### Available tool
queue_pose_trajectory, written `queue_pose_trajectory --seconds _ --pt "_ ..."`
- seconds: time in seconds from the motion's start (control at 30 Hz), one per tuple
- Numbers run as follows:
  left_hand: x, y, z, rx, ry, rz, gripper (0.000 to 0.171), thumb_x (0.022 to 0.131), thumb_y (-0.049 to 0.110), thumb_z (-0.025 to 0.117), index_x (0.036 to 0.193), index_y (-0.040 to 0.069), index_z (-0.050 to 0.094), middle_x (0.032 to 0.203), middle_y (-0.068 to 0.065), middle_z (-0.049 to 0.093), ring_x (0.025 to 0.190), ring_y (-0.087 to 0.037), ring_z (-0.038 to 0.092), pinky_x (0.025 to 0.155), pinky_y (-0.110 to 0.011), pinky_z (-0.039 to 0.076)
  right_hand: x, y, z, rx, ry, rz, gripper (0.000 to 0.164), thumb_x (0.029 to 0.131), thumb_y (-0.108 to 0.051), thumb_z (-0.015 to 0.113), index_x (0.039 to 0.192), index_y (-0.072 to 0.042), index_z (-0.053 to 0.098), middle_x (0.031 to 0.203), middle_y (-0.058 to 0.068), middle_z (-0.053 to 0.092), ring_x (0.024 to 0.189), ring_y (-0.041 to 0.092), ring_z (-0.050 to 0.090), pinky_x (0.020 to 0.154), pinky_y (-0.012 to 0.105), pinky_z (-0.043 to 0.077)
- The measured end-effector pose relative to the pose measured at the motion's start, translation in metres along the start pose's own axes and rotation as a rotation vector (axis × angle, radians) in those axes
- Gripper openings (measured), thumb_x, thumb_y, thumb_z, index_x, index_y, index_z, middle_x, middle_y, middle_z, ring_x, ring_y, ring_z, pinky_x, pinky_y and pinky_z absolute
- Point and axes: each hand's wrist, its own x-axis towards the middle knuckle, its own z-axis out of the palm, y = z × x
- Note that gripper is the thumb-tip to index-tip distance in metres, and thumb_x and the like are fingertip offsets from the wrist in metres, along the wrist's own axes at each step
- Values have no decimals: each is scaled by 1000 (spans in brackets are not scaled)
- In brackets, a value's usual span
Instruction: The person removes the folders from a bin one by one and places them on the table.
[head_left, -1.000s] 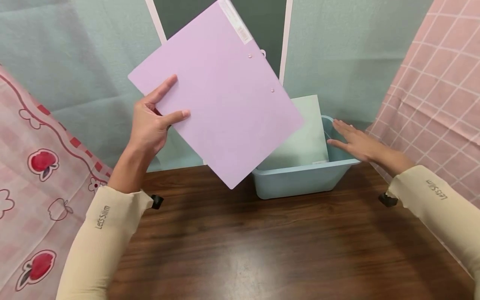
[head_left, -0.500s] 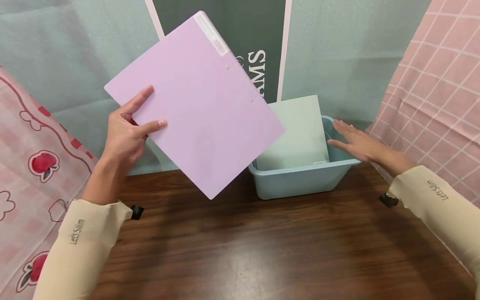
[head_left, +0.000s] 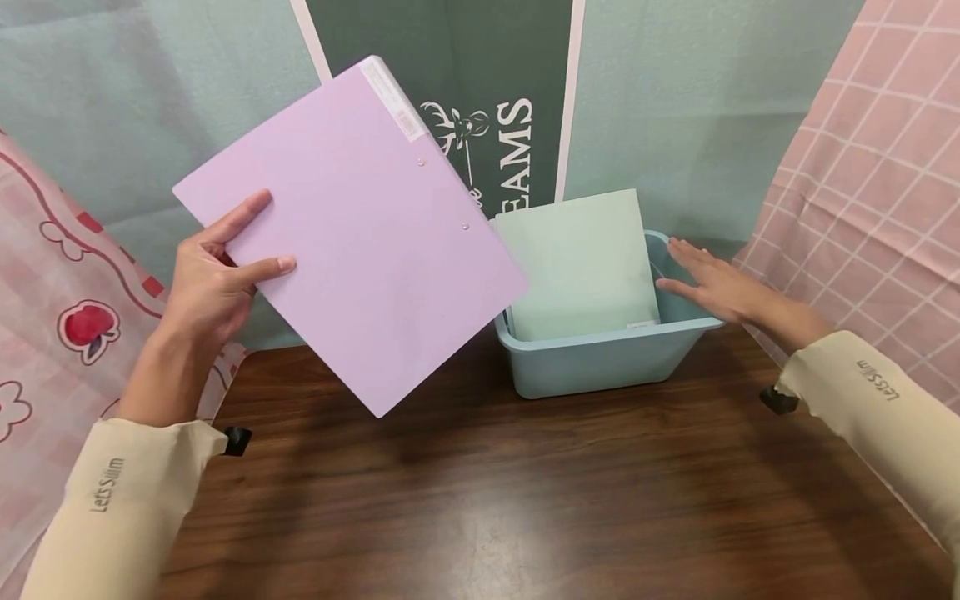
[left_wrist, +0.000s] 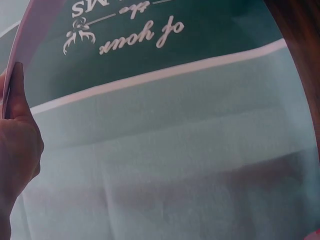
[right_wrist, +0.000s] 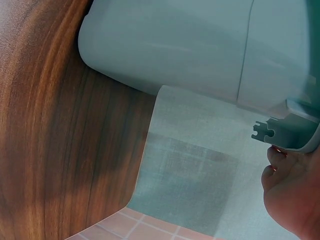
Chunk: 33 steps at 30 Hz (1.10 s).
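My left hand (head_left: 213, 283) holds up a lilac file folder (head_left: 360, 242) by its left edge, thumb and forefinger spread on the face toward me, the other fingers hidden behind. The folder hangs tilted in the air, with a white label strip and two rivets along its right edge. In the left wrist view only a sliver of the folder (left_wrist: 37, 30) shows beside the hand. My right hand (head_left: 720, 287) grips the right end of a light blue plastic bin (head_left: 600, 367), thumb inside and fingers at the rim. A pale green folder (head_left: 581, 267) leans upright in the bin.
The bin stands on a dark wood table (head_left: 480, 500), near its back. Behind hangs a grey-green cloth (head_left: 690, 117) with a dark printed band. A pink checked cloth (head_left: 892, 167) lines the right side, and an apple-print cloth (head_left: 67, 400) the left.
My left hand has moved left and down with the lilac folder, which now overlaps less of the pale green one. The right hand and the bin stay put.
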Motion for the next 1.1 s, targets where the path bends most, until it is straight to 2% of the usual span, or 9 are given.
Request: queue_pose_trajectory --seconds 0.2,0.43,0.63,0.7,0.93,1.0,1.1 --pt "-5 3 -15 33 2 -23 80 80 -37 63 149 3 61 164 -12 38 135 -23 53 90 -30 61 0 -1 1 0 -3 -3 88 111 -57 39 169 -2 1 175 24 -4 161 48 0 127 67 2" --pt "-12 0 -33 97 -2 -69 81 82 -36 62 151 7 59 164 -12 37 129 -16 59 90 -26 61 1 -1 1 0 1 -4 89 111 -57 40 169 -2 1 175 25 -4 160 49 1 128 65 1" --pt "-17 1 -51 138 2 -125 84 84 -33 62 154 12 56 165 -9 35 128 -13 58 87 -26 61 1 -1 1 -7 -7 2 89 111 -58 39 169 -2 0 175 24 -5 160 49 0 128 66 1" --pt "-18 2 -58 130 4 -140 84 85 -34 61 155 13 56 162 -8 37 125 -12 61 85 -28 62 1 -1 0 -7 -6 4 90 111 -58 40 169 -2 0 175 24 -5 160 49 0 128 67 2" --pt "-22 -2 -80 68 -15 -154 81 86 -36 55 152 10 59 143 -3 61 116 -13 70 82 -31 63 1 -2 0 -1 -2 2 89 111 -57 40 169 -2 0 175 24 -4 161 48 0 129 65 1" --pt "-24 -3 -86 57 -29 -165 81 86 -37 54 152 9 58 141 -3 62 115 -14 70 83 -31 63 0 -3 0 1 -2 2 89 111 -57 40 169 -2 0 175 24 -4 161 48 0 129 65 1" --pt "-27 -5 -95 90 -39 -185 80 87 -35 55 153 10 58 141 -2 61 115 -12 70 83 -30 63 0 -4 0 6 -3 2 89 111 -57 40 169 -2 1 175 24 -4 161 48 0 128 66 1"
